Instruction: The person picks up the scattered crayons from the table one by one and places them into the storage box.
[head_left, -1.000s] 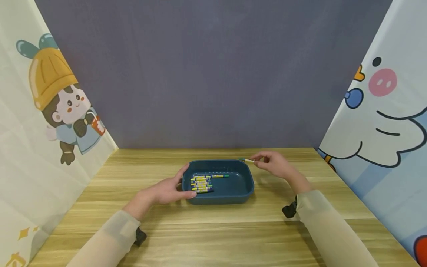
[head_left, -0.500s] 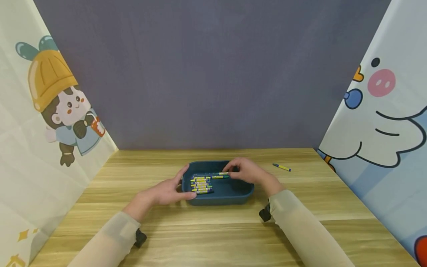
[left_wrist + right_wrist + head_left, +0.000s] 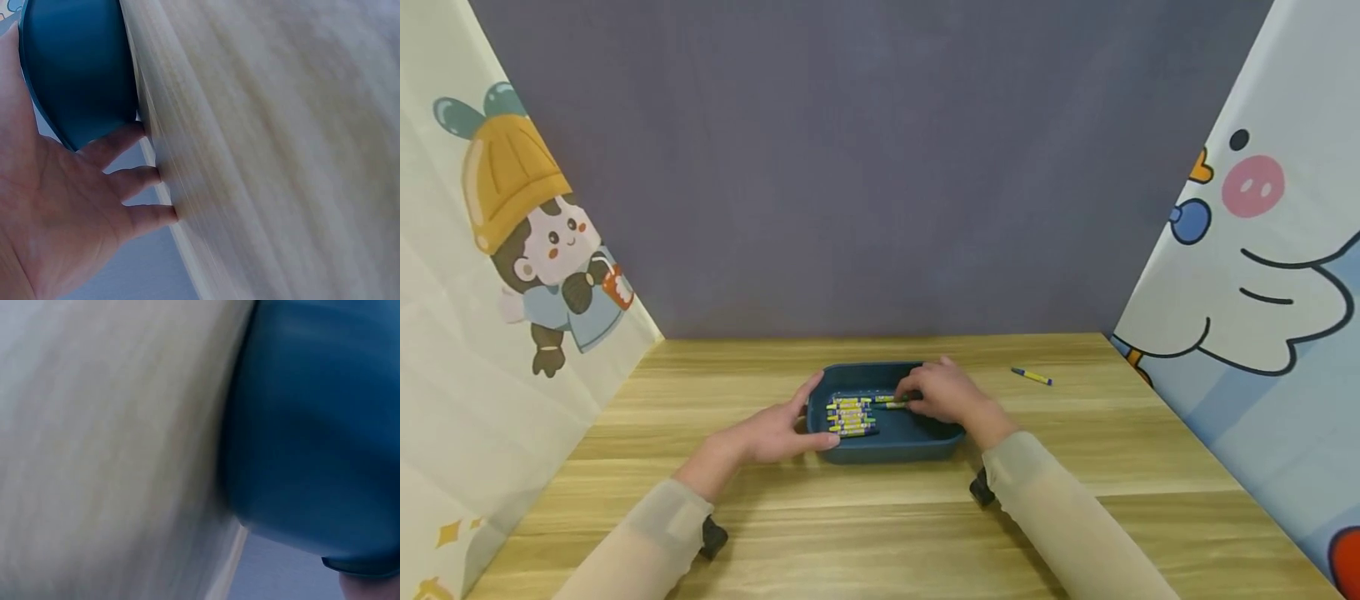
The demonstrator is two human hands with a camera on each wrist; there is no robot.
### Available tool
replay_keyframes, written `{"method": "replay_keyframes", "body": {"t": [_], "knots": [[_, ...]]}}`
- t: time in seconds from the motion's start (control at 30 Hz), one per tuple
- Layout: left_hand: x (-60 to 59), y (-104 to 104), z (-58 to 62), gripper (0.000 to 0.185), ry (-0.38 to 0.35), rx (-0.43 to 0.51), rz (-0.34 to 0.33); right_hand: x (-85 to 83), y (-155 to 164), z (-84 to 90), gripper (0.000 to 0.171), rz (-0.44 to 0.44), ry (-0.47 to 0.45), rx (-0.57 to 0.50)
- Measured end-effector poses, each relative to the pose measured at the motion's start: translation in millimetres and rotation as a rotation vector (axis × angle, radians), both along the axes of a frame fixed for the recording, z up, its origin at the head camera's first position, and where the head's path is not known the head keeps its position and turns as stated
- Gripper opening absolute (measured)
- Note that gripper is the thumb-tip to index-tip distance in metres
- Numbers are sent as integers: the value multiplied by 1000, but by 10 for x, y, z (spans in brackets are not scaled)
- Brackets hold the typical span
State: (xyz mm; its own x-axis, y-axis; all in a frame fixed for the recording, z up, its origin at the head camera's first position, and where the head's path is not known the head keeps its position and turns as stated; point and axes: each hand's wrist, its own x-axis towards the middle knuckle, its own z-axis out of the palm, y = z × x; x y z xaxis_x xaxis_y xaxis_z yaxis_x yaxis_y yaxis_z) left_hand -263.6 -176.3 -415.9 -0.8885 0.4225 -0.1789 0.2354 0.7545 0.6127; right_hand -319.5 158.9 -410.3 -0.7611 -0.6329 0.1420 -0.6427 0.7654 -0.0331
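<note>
A dark blue tray-like box (image 3: 891, 454) stands on the table with several yellow-labelled crayons (image 3: 852, 417) in a row at its left end. My left hand (image 3: 775, 427) spans that end, thumb over the front rim and fingers along the outer side; in the left wrist view its fingers (image 3: 134, 181) are spread and fairly straight, tips at the tabletop. My right hand (image 3: 951, 392) reaches inside and pinches a green-tipped crayon (image 3: 895, 406) low over the floor of the box. Just behind it lies another crayon (image 3: 883, 398). In the right wrist view the box hides most of that hand.
One yellow crayon with dark blue ends (image 3: 1032, 376) lies on the wooden table (image 3: 880, 525), right of the box. A grey backdrop (image 3: 880, 167) rises behind the table, and printed cartoon sheets flank both sides.
My right hand has carried the crayon from behind the box's right rear corner leftward and down into it. The crayon on the table has come into view. My left hand stays at the box.
</note>
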Motion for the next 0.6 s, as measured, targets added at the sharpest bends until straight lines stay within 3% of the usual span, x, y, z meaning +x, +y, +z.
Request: {"method": "replay_keyframes", "body": {"t": [0.6], "knots": [[5,-7,10,122,15,-9,-11,48,-44,33,18,-16,-3,15]]}}
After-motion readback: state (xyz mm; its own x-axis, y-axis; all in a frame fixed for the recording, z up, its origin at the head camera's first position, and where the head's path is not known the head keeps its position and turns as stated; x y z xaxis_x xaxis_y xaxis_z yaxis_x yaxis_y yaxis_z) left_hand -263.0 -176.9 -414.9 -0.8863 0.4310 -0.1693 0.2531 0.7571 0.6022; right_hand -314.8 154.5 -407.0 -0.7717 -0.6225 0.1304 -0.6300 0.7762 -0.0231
